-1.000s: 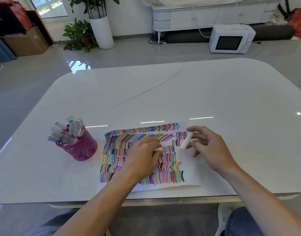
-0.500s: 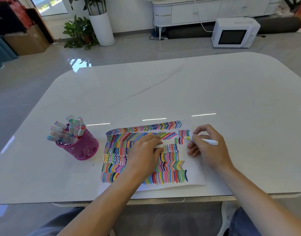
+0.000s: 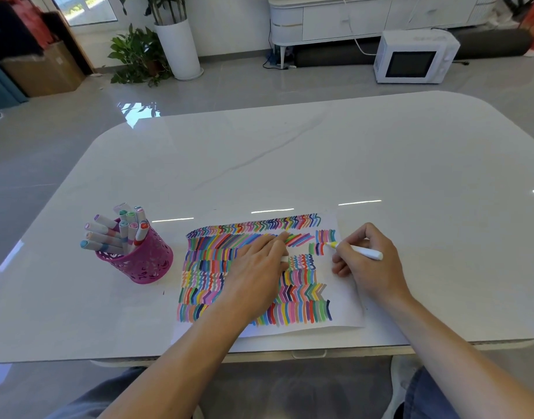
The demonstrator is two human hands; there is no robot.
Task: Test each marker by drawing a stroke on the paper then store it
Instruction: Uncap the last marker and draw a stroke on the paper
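Observation:
A white sheet of paper (image 3: 344, 309) covered in rows of coloured strokes lies near the table's front edge. My right hand (image 3: 371, 261) grips a white marker (image 3: 362, 251) like a pen, its yellow tip touching the paper beside the short strokes at the upper right. My left hand (image 3: 256, 273) lies on the middle of the sheet, and a small white piece, seemingly the marker's cap (image 3: 284, 259), shows at its fingers. A pink openwork cup (image 3: 145, 261) to the left of the paper holds several capped markers (image 3: 114, 234).
The white marble table (image 3: 320, 164) stretches far beyond the paper. On the floor behind it stand a white microwave (image 3: 414, 57), a potted plant in a tall white pot (image 3: 178, 46), a low white cabinet (image 3: 365, 16) and a cardboard box (image 3: 45, 71).
My right hand turned the marker from upright to a writing grip and brought its tip down onto the paper's upper right. My left hand stayed on the sheet.

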